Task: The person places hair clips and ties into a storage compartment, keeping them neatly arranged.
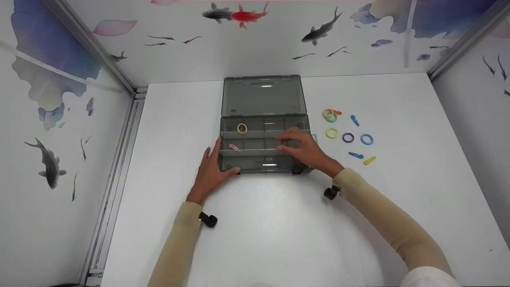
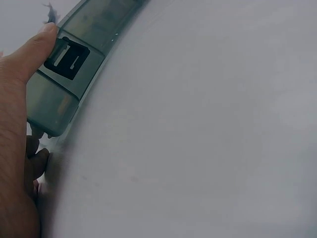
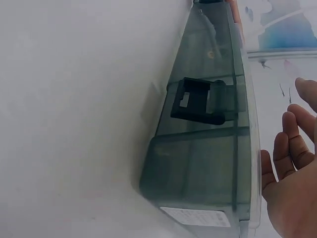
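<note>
Compartment case sits with its near corner in my left grip; my right grip, fingers parted, empty, hovers over it, 1 pink hair clip leftward.

Wht tabletop, wht back wall w/ fish print, gry metal frame.

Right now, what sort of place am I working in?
Probably a purpose-built tabletop booth: there's a white tabletop, fish-printed wall panels around it, and metal frame rails where the panels meet.
</note>
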